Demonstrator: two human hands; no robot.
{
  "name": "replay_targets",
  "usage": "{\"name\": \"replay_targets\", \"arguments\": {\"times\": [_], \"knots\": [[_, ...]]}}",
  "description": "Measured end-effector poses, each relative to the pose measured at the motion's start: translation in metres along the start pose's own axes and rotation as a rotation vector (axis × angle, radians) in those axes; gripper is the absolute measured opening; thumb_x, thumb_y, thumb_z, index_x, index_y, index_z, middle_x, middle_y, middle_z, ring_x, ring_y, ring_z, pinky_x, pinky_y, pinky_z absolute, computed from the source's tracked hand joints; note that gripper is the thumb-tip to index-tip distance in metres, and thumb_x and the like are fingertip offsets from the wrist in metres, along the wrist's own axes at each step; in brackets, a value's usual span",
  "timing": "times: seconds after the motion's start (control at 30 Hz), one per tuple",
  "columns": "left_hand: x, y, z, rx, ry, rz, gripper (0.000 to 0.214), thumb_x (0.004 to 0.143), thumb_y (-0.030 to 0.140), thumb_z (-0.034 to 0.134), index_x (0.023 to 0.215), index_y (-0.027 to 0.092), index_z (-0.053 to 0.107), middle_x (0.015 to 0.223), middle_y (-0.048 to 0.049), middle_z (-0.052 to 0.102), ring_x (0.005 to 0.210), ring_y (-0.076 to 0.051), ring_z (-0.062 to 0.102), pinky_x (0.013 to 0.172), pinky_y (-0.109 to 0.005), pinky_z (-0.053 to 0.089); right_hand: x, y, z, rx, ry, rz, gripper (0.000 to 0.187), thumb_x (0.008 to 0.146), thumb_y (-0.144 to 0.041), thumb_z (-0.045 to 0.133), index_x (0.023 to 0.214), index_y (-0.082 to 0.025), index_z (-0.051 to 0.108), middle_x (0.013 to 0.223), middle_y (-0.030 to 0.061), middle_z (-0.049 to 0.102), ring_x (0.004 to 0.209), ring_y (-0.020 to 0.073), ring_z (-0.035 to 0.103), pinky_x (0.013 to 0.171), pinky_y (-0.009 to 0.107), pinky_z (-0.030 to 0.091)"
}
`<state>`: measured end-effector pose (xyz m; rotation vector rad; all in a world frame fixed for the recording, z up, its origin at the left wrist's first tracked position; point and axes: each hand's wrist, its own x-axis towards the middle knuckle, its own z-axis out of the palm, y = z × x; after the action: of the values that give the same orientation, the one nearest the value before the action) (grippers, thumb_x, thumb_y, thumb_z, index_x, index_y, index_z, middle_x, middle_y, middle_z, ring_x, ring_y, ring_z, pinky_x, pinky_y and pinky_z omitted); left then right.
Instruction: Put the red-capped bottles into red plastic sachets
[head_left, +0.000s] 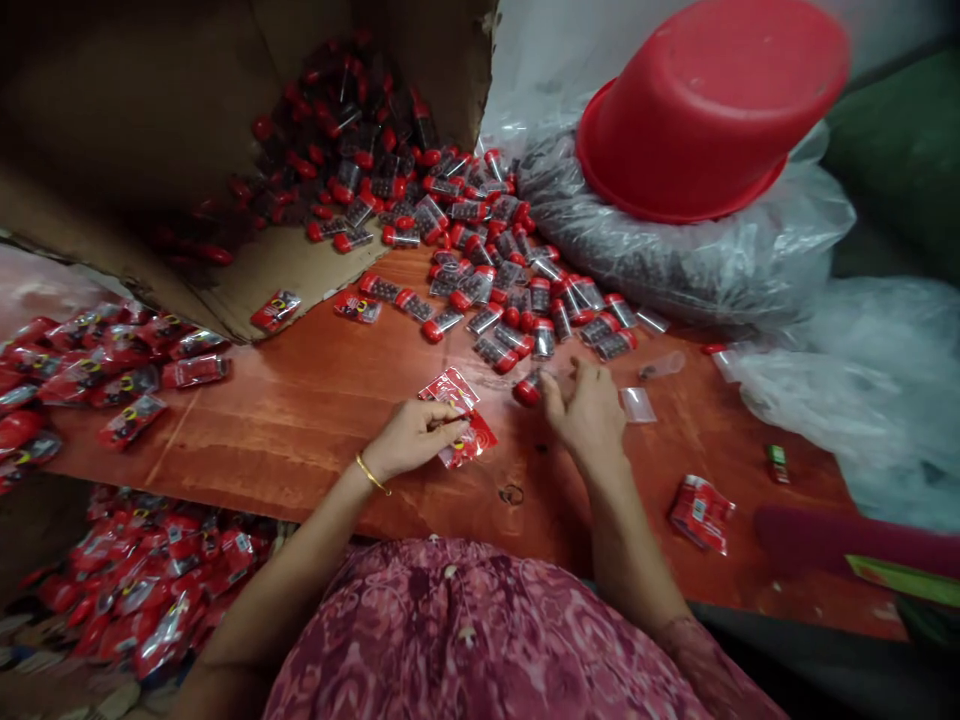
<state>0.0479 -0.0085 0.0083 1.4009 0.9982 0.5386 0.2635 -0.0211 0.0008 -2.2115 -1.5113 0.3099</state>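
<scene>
Head view: left hand (409,435) pinches red packets (469,425) against the surface (315,400). Right hand (589,410), fingers curled, meets a red-capped vial (527,390) just beside them, at the near edge of the pile (495,290); whether it grips I cannot tell. Best pinch the vial by its cap, holding the packets steady
</scene>
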Motion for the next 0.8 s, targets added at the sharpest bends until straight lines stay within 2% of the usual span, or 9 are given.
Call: {"name": "replay_targets", "arguments": {"times": [0.03, 0.1, 0.17, 0.27, 0.33, 0.43, 0.57, 0.7, 0.8], "knots": [[0.000, -0.001, 0.001, 0.054, -0.041, 0.016, 0.021, 0.073, 0.030, 0.057, 0.061, 0.015, 0.065, 0.050, 0.0031, 0.053, 0.048, -0.009, 0.044, 0.046, -0.019, 0.029, -0.010, -0.003, 0.002, 0.162, -0.040, -0.085, 0.045, 0.078, -0.041, 0.052, 0.113, -0.012, 0.055, 0.098, 0.0143, 0.062, 0.078, 0.0221, 0.057, 0.067, 0.034, 0.044], [0.001, -0.002, 0.003, 0.124, -0.081, 0.048, 0.022, 0.074, 0.029, 0.055, 0.060, 0.015, 0.065, 0.051, 0.0032, 0.053, 0.049, -0.009, 0.044, 0.047, -0.019, 0.030, -0.029, -0.010, 0.007, 0.537, -0.264, -0.215, 0.034, 0.077, -0.041, 0.055, 0.102, -0.018, 0.061, 0.084, 0.0058, 0.065, 0.064, 0.0161, 0.055, 0.060, 0.030, 0.045], [0.003, -0.001, 0.006, 0.133, -0.025, 0.052, 0.020, 0.073, 0.029, 0.057, 0.061, 0.016, 0.066, 0.052, 0.0026, 0.055, 0.051, -0.010, 0.045, 0.049, -0.019, 0.032, -0.043, -0.019, 0.013, 0.796, -0.397, -0.217, 0.021, 0.077, -0.038, 0.056, 0.082, -0.019, 0.065, 0.070, 0.0013, 0.064, 0.058, 0.0138, 0.053, 0.056, 0.027, 0.044], [0.003, 0.001, 0.015, -0.047, 0.127, -0.010, 0.018, 0.068, 0.032, 0.065, 0.076, 0.016, 0.069, 0.067, -0.0002, 0.065, 0.059, -0.011, 0.054, 0.056, -0.020, 0.040, -0.051, -0.031, 0.024, 0.953, -0.233, -0.068, 0.017, 0.077, -0.032, 0.056, 0.070, -0.018, 0.064, 0.063, -0.0003, 0.062, 0.057, 0.0130, 0.053, 0.057, 0.026, 0.045], [0.001, -0.001, 0.025, -0.263, 0.147, -0.078, 0.029, 0.063, 0.035, 0.070, 0.083, 0.015, 0.068, 0.077, -0.0029, 0.068, 0.064, -0.013, 0.058, 0.061, -0.022, 0.045, -0.052, -0.037, 0.031, 0.968, -0.096, 0.005, 0.015, 0.076, -0.031, 0.057, 0.072, -0.018, 0.063, 0.065, -0.0003, 0.063, 0.059, 0.0131, 0.054, 0.060, 0.027, 0.045], [0.000, -0.008, 0.041, -0.522, 0.278, -0.184, 0.038, 0.058, 0.042, 0.073, 0.081, 0.013, 0.066, 0.072, -0.0034, 0.068, 0.058, -0.011, 0.060, 0.060, -0.023, 0.048, -0.052, -0.039, 0.038, 0.892, -0.064, 0.017, 0.018, 0.079, -0.033, 0.054, 0.074, -0.019, 0.063, 0.068, 0.0001, 0.064, 0.060, 0.0131, 0.055, 0.059, 0.025, 0.045], [0.003, -0.012, 0.045, -0.631, 0.527, -0.257, 0.041, 0.053, 0.046, 0.076, 0.072, 0.012, 0.064, 0.061, -0.0013, 0.066, 0.049, -0.009, 0.059, 0.050, -0.018, 0.044, -0.038, -0.023, 0.027, 0.659, -0.033, 0.043, 0.029, 0.084, -0.042, 0.046, 0.078, -0.019, 0.062, 0.071, 0.0035, 0.063, 0.066, 0.0166, 0.057, 0.064, 0.029, 0.043], [0.006, -0.007, 0.035, -0.657, 0.503, -0.234, 0.041, 0.048, 0.044, 0.079, 0.071, 0.012, 0.065, 0.063, -0.0018, 0.067, 0.050, -0.009, 0.060, 0.049, -0.017, 0.044, -0.010, -0.003, 0.010, -0.030, -0.067, 0.271, 0.046, 0.084, -0.055, 0.038, 0.082, -0.015, 0.061, 0.083, 0.0143, 0.065, 0.081, 0.0260, 0.061, 0.071, 0.036, 0.042], [0.007, -0.004, 0.033, -0.699, 0.439, -0.237, 0.039, 0.049, 0.044, 0.079, 0.067, 0.012, 0.065, 0.058, -0.0006, 0.066, 0.048, -0.009, 0.058, 0.049, -0.019, 0.045, 0.003, 0.000, 0.009, -0.199, -0.153, 0.270, 0.048, 0.080, -0.058, 0.042, 0.086, -0.014, 0.060, 0.091, 0.0176, 0.064, 0.088, 0.0281, 0.061, 0.072, 0.036, 0.043]]}}
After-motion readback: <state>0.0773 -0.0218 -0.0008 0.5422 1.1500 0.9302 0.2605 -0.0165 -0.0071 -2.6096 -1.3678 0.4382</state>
